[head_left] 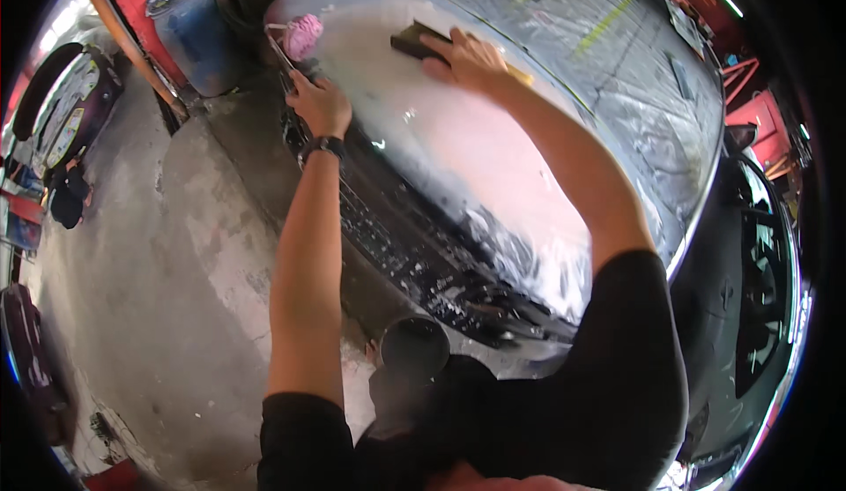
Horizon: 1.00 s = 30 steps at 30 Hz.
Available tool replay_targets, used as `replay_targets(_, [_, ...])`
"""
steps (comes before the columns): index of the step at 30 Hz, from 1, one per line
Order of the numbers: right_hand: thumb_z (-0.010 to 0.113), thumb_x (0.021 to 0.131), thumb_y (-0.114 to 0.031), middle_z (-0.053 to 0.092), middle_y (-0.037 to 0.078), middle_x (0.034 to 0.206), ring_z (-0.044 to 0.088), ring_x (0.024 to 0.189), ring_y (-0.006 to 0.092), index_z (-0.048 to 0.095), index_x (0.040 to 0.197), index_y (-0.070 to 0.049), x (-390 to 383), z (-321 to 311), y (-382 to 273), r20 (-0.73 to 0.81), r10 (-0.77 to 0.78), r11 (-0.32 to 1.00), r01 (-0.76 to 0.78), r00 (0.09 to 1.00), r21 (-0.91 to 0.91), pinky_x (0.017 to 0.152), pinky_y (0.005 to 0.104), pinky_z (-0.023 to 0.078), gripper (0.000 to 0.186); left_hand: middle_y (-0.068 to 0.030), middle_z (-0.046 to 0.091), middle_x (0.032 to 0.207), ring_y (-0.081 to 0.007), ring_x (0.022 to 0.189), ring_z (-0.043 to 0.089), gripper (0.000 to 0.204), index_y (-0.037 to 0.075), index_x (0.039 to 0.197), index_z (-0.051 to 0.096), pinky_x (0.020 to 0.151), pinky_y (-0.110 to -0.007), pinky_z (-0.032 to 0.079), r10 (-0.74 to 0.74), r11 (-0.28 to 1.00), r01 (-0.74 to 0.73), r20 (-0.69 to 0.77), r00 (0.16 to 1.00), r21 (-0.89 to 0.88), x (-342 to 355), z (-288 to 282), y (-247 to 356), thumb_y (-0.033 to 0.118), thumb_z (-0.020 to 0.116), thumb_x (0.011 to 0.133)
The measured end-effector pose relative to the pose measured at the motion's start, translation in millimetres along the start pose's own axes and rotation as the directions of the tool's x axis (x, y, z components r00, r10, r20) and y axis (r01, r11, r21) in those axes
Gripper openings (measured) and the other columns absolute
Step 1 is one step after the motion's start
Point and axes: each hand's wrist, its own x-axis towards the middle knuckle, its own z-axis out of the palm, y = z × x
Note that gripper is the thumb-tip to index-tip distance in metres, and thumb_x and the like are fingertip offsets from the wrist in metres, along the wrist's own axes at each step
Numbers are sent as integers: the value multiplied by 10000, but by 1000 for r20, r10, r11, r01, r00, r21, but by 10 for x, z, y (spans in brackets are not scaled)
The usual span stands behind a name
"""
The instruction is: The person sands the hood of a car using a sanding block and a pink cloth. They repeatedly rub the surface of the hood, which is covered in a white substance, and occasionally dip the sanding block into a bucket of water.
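My right hand [467,57] is closed over a long, narrow sanding block [412,40] and presses it flat on a pale, wet-looking car panel [493,152]. The block's dark end sticks out past my fingers, and a yellowish end shows behind the hand. At the panel's left edge my left hand [321,107] has its fingers curled in. A thin, dark strip runs up from those fingers, but what they grip is not clear. Just beyond lies a crumpled pink cloth or scrubber [303,36], resting on the panel's corner. White residue streaks the panel's near end.
Wrinkled plastic sheeting [652,77] covers the car beyond the panel. Below the panel runs a black, white-spattered bumper [423,257]. A blue bin [198,37] stands far left. Close by my body is a dark round object [414,347]. Another dark car [731,288] is at right.
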Motion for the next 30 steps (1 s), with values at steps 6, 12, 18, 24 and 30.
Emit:
replay_targets(6, [704,878,-463,560,152,999,626,899,314,588,1405,-292,-2085,-320,-248,-153,-122,992,124,981,3,722,455,574,566,-455,393,1296,-537,1125,507,647,-95,1502,248,998,-513,442,-57,998,57,0,998,-34,-114,-21,19,195,454,961])
replay_targets(12, [584,930,-498,592,178,1217,637,1031,362,588,1394,-266,-153,-145,469,-115,100,993,-107,988,-55,849,487,549,519,-446,445,1259,-526,1148,487,650,-100,1506,244,995,-497,443,57,998,-57,24,998,13,-48,66,122,200,448,966])
replay_targets(18, [576,950,-496,578,201,1216,632,1046,364,555,1420,-254,-848,-184,89,-53,-11,1000,10,999,-6,828,477,549,528,-444,431,1304,-515,1177,488,653,-93,1507,253,1021,-506,431,-46,999,46,18,999,0,-54,-56,24,209,451,962])
replay_targets(24, [640,903,-518,544,123,993,619,896,282,580,1424,-250,-2516,-483,85,-118,-242,970,238,963,-44,752,435,569,589,-459,459,1272,-513,1152,493,672,-110,1501,241,1006,-517,434,-17,999,15,52,999,35,-69,7,76,204,460,948])
replay_targets(30, [596,952,-507,605,173,1058,651,929,378,571,1409,-260,-393,-74,841,-210,-29,996,11,977,-87,765,489,534,521,-378,568,1274,-515,1195,453,641,-143,1465,317,1042,-510,402,59,998,-59,26,998,10,-76,92,171,202,448,940])
